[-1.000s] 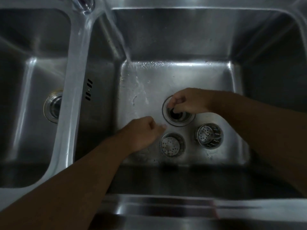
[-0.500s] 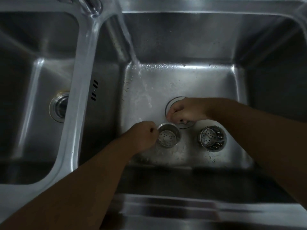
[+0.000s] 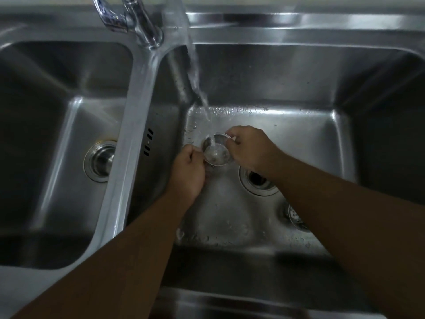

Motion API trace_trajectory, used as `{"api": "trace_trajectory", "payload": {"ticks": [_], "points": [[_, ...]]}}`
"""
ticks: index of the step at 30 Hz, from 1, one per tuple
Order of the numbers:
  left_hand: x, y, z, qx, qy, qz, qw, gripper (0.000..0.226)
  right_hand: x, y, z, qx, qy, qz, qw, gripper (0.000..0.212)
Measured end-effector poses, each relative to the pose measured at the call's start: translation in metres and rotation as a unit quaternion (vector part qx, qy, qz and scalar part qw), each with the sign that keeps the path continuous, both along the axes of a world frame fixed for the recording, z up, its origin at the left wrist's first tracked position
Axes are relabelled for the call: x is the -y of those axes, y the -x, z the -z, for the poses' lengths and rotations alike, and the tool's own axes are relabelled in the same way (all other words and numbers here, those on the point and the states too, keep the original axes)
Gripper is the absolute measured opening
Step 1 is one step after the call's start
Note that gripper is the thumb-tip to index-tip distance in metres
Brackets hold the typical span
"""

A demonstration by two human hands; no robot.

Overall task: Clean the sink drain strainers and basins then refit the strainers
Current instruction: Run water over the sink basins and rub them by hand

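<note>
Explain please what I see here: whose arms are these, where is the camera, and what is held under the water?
No machine here: these are a person's two bare arms. The only camera sits on the person's head and looks down, so the arms enter from below. Under them is a steel double sink. The tap stands above the divider, and its water stream falls into the right basin. The left hand and the right hand together pinch one drain strainer by its rim, right under the stream. The right drain is open, nothing fitted in it. A second strainer lies on the basin floor, partly hidden by the right forearm. The left basin is beside it, with the left drain in its floor.
</note>
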State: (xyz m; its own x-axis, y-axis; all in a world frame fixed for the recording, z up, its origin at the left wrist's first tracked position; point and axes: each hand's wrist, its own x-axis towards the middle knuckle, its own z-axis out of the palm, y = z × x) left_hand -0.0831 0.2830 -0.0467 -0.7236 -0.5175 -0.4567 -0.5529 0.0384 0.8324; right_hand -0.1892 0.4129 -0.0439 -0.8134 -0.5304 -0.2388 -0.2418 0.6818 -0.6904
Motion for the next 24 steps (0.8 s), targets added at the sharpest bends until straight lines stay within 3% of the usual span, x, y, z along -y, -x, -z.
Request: {"api": "trace_trajectory", "payload": {"ticks": [5, 14, 24], "points": [[-0.002, -0.003, 0.001, 0.008, 0.011, 0.009, 1.0, 0.04, 0.006, -0.004, -0.006, -0.032, 0.021, 0.024, 0.999, 0.022], [-0.013, 0.004, 0.003, 0.042, 0.048, 0.056, 0.996, 0.037, -0.007, -0.011, -0.007, -0.042, 0.045, 0.07, 0.996, 0.024], [-0.017, 0.002, 0.0, 0.002, 0.096, 0.094, 0.991, 0.031, -0.015, -0.014, -0.003, -0.033, 0.059, 0.119, 0.991, 0.023]]}}
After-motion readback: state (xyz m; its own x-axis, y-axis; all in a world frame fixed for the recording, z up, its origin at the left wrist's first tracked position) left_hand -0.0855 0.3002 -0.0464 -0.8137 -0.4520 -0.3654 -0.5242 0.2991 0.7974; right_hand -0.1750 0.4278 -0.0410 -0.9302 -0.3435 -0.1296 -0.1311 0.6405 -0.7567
